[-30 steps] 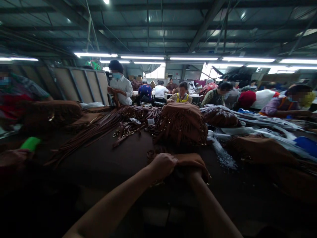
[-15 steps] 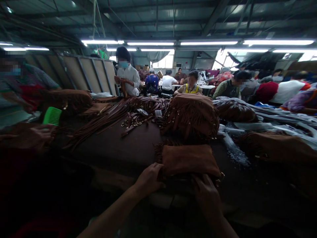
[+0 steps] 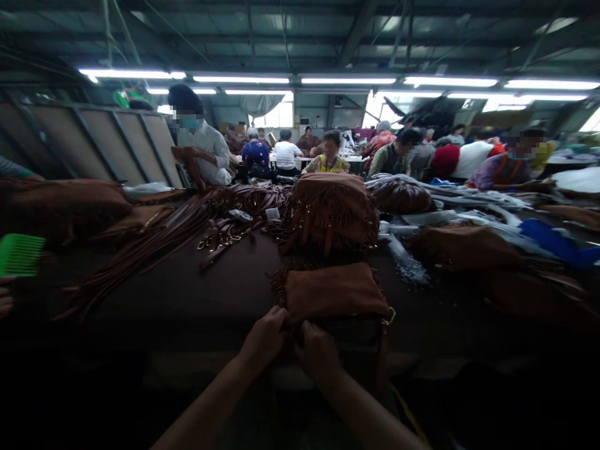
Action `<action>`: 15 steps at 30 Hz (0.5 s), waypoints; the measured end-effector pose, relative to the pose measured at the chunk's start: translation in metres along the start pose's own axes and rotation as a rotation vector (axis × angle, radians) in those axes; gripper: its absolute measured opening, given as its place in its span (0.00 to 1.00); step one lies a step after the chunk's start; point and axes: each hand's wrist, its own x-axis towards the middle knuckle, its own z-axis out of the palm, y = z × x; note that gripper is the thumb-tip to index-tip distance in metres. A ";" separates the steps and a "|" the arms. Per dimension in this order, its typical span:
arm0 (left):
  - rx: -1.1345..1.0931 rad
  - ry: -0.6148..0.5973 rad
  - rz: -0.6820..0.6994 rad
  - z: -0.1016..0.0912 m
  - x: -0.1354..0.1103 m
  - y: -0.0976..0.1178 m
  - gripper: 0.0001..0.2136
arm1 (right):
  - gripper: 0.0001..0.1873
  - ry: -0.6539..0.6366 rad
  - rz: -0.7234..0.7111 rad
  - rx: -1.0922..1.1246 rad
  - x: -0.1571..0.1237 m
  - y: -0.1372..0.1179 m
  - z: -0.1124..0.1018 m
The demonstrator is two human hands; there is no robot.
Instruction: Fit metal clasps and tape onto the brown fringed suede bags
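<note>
A brown suede fringed bag (image 3: 334,290) lies flat at the near edge of the dark table (image 3: 187,300), a gold ring at its right corner. My left hand (image 3: 264,340) and my right hand (image 3: 319,350) sit side by side at the bag's near left edge, both closed in a pinch on that edge. What exactly the fingertips grip is too dark to make out. Behind it stands a pile of fringed brown bags (image 3: 332,209).
A heap of brown straps with metal clips (image 3: 206,228) spreads over the table's left. A green comb (image 3: 19,254) is held by another person's hand at far left. More brown bags (image 3: 464,247) and plastic wrap lie right. Several masked workers sit behind.
My right hand slid left along the bag's near edge to meet my left hand. Earlier the bag was bunched under both hands; now it lies flat. The view shifted right.
</note>
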 end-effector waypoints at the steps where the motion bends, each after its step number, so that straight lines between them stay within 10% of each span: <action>1: 0.013 -0.010 0.001 0.001 0.001 0.002 0.08 | 0.08 -0.004 0.001 0.068 0.000 0.001 -0.003; 15: 0.290 0.000 -0.035 -0.041 0.028 -0.002 0.05 | 0.11 0.210 0.180 0.312 -0.019 0.129 -0.104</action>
